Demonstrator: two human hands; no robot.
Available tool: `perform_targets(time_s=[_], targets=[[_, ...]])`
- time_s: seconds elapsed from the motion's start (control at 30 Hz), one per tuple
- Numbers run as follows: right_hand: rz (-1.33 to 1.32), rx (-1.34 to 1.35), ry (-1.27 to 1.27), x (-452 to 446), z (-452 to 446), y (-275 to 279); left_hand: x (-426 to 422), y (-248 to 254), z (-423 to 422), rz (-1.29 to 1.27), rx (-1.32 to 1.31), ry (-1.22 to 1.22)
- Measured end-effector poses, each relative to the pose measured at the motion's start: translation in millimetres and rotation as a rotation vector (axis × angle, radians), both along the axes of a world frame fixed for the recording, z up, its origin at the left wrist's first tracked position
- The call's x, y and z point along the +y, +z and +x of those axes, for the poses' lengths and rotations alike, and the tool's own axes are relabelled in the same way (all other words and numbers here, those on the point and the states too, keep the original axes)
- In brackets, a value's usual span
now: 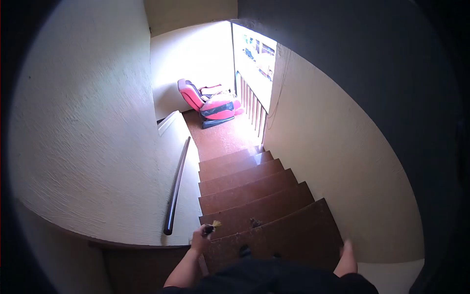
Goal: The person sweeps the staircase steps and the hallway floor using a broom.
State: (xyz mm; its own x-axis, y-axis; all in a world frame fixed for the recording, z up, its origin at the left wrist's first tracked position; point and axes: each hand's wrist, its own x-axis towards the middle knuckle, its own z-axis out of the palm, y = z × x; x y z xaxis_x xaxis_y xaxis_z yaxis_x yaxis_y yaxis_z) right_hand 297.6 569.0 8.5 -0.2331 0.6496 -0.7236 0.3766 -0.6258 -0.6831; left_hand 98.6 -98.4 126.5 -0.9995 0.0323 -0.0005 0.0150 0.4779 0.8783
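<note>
Near the left wall, my left hand (200, 238) is closed round the dark handle of a small brush (215, 224) with pale yellow bristles. My right hand (347, 247) is low beside the right wall, blurred and seen edge-on; its fingers are too unclear to read. Below me, reddish-brown stairs (259, 196) lead down. A small dark patch of debris (255, 223) lies on a step to the right of the brush. The dark tips of my feet (245, 252) show on the step beneath me.
A dark handrail (177, 191) runs along the left wall. At the bottom, a red and black massage chair (210, 104) stands on the landing, beside a railing (252, 105) under a bright window. The right wall (333, 147) bounds the stairs.
</note>
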Motion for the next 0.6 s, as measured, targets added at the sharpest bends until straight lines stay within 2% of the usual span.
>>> perform_targets(time_s=[0.03,0.07,0.13,0.23,0.3,0.33,0.37,0.4,0.43,0.47,0.5,0.53,0.57,0.6], targets=[[0.080,-0.445,0.248,-20.3,35.1,-9.6,-8.0,-2.9,7.5,0.013,-0.020,0.072],[0.097,-0.668,0.490,-44.3,48.7,-4.4,-12.8,-6.2,13.8,0.012,-0.007,0.075],[0.076,-0.772,0.650,-90.6,56.2,20.0,-32.5,-7.2,22.8,-0.029,0.026,0.133],[0.056,-0.839,0.639,-131.4,60.0,68.4,-45.3,-9.1,29.2,-0.010,-0.078,0.175],[0.030,-0.905,0.646,-149.8,46.2,105.3,-38.1,4.1,29.0,0.053,-0.036,0.197],[0.036,-0.769,0.821,-108.8,64.9,13.7,-37.7,9.2,26.3,-0.004,-0.017,0.183],[-0.016,-0.815,1.068,-97.7,38.8,14.9,-35.5,11.6,22.6,-0.053,0.008,0.172],[0.072,-0.719,1.175,-104.7,0.0,54.0,-34.6,10.3,18.2,-0.048,0.011,0.168],[0.289,-0.519,1.133,-113.3,-35.4,90.4,-35.6,7.0,13.2,-0.078,0.055,0.186],[0.593,-0.256,1.038,-84.7,-56.6,59.0,-36.0,6.1,10.4,-0.110,0.097,0.205],[0.624,-0.180,0.908,-97.3,-90.9,125.0,-32.6,19.1,7.6,-0.150,0.057,0.203],[0.875,-0.374,0.854,-112.8,-114.1,181.5,-30.0,29.6,4.1,-0.189,0.048,0.184],[1.093,-0.445,0.928,-128.5,-128.1,252.7,-28.0,37.4,0.8,-0.228,0.036,0.167],[1.260,-0.412,0.877,-148.7,-133.0,313.7,-29.2,37.5,-4.3,-0.229,0.062,0.136]])
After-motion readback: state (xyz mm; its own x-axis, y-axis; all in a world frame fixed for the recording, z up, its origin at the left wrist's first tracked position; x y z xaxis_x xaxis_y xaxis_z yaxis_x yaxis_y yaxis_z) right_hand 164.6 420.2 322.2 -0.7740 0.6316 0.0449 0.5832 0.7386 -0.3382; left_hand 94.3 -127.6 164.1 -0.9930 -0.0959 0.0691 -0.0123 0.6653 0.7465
